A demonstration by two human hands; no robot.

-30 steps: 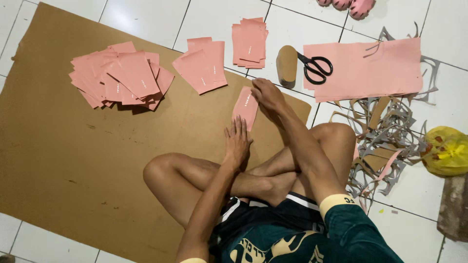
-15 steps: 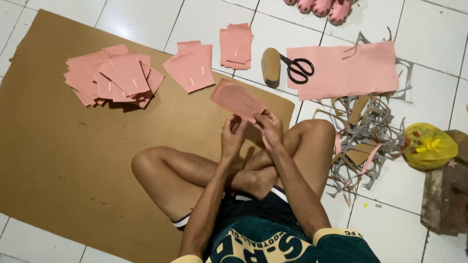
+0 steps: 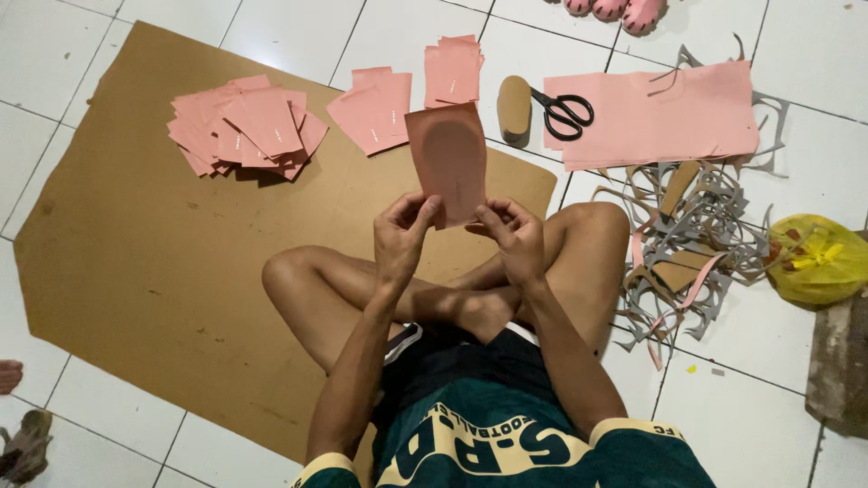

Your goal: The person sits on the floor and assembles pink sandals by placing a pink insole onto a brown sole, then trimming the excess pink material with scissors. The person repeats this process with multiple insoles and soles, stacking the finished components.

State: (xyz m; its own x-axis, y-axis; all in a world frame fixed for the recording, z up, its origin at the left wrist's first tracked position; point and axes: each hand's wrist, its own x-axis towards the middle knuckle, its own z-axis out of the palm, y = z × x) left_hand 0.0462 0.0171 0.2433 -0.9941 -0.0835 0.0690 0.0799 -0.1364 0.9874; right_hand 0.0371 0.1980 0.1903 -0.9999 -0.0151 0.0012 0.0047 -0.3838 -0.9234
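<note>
White floor tiles (image 3: 271, 36) surround you, with a large sheet of brown cardboard (image 3: 136, 262) spread in front of your crossed legs. You hold a pink sheet (image 3: 448, 161) upright above your knees, a darker sole-shaped oval marked on its face. Your left hand (image 3: 404, 237) pinches its lower left corner, fingers closed on the edge, and your right hand (image 3: 515, 237) grips the lower right corner the same way. Beyond the sheet, on the cardboard, lie a loose heap of pink pieces (image 3: 246, 131) and a smaller stack (image 3: 372, 107), with another stack (image 3: 452, 70) on the tiles. To your right sit a tan sole template (image 3: 513, 106), black-handled scissors (image 3: 562, 112) (resting partly on a big pink sheet (image 3: 669, 117)), a tangle of offcuts (image 3: 692, 239) and a yellow plastic bag (image 3: 814, 258).
</note>
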